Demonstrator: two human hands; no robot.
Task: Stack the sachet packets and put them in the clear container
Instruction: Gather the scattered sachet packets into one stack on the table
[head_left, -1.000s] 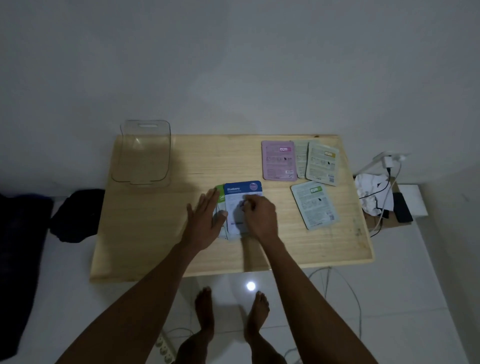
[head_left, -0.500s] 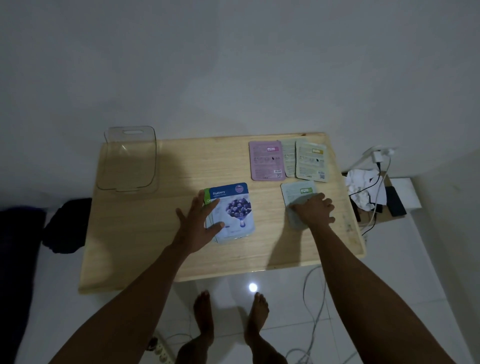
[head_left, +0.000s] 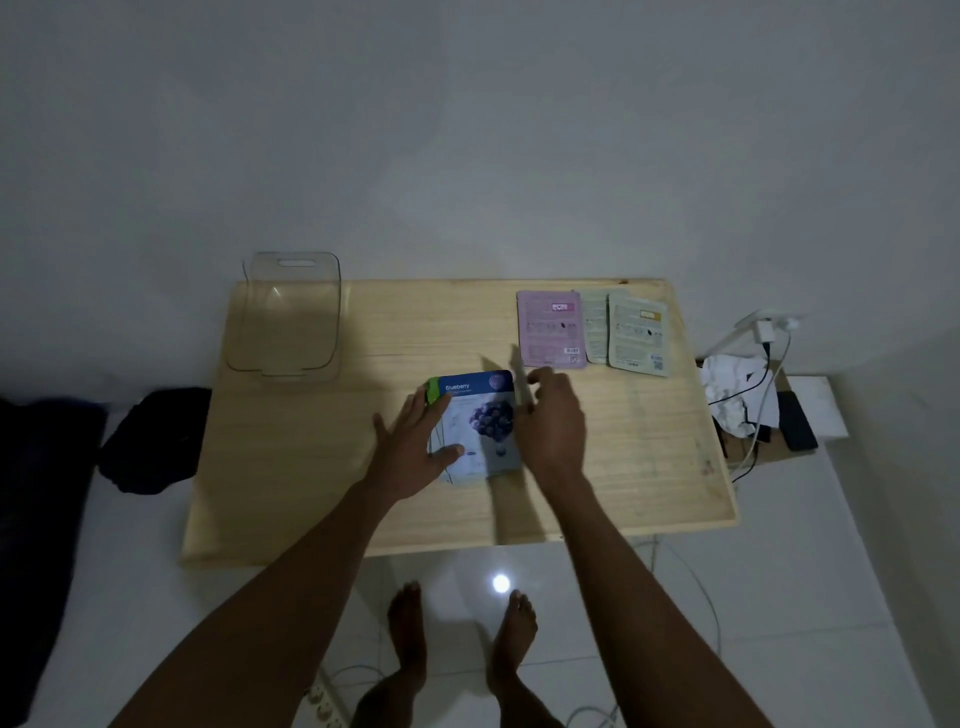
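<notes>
Sachet packets (head_left: 480, 423), top labelled "Blueberry"

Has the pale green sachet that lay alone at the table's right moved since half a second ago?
Yes. Its spot below the yellow-labelled sachet is bare, and the right hand now holds a thin edge-on sheet beside the blueberry stack, leftward.

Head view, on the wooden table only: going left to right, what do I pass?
clear container → left hand → blueberry packet → right hand → pale packet with a yellow label. The pink packet and the half-covered pale packet overlap these in left-right position, so I left them out.
</notes>
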